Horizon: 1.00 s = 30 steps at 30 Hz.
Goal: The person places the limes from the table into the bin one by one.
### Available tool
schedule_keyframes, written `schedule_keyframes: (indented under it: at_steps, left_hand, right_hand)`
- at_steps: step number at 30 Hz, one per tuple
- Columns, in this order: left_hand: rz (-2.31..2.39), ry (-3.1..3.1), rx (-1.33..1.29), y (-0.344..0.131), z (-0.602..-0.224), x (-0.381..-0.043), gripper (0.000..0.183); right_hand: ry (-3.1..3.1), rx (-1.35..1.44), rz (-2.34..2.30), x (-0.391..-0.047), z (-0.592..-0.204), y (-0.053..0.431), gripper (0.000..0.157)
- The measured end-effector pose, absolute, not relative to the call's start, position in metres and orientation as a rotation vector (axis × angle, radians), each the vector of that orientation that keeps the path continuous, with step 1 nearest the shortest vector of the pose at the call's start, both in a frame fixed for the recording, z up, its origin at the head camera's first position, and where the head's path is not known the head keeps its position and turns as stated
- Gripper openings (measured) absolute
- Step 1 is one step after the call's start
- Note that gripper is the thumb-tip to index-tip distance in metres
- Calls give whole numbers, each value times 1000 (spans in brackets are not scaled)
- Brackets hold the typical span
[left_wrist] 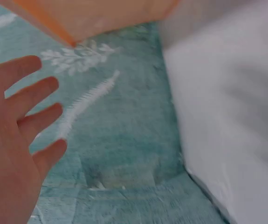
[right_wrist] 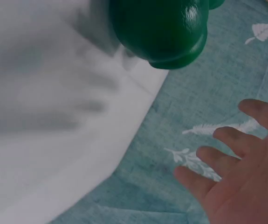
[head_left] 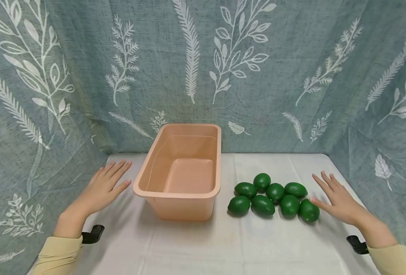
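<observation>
Approaching the nearest lime point(head_left: 309, 211) from its outer, right-hand side should serve you best, since neighbours crowd it on the left and a careless nudge could set them rolling. Your right hand point(head_left: 340, 202) hovers beside it, fingers spread and relaxed, gripping nothing. Curl your fingertips around the fruit's middle and squeeze lightly; the glossy surface may prove slippery. Your left hand point(head_left: 103, 191) is equally free, spread just left of the peach plastic tub point(head_left: 183, 209), well placed to steady its rim. Eight limes point(head_left: 275, 193) sit together on the white table point(head_left: 189, 248), right of that tub.

You cannot tell whether your right thumb touches the nearest lime: in the head view it overlaps the edge, and the right wrist view cuts the thumb almost wholly off. That view also masks most of the limes behind the closest one. In the left wrist view, the tub is cropped to a blurred part, and no lime appears.
</observation>
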<state>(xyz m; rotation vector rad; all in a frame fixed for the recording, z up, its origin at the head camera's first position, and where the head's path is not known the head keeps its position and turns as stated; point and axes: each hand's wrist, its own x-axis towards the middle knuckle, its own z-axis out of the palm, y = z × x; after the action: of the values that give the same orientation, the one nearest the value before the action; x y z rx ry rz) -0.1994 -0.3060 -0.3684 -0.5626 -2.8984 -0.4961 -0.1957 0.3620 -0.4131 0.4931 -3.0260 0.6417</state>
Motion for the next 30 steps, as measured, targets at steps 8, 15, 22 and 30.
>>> schedule_keyframes:
  at_steps: [8, 15, 22, 30]
  left_hand:
    - [-740, -2803, -645, -293, -351, -195, 57]
    - [-748, -2828, -661, -281, -341, -191, 65]
    - [-768, -2830, -641, -274, -336, -188, 71]
    - [-838, -2831, -626, -271, -336, -184, 79]
  right_hand:
    - [-2975, 465, 768, -189, -418, 356, 82]
    - [-2955, 438, 814, -186, -430, 357, 82]
    - [-2930, 428, 839, -181, -438, 355, 80]
    - [-2915, 453, 848, -179, -450, 355, 79]
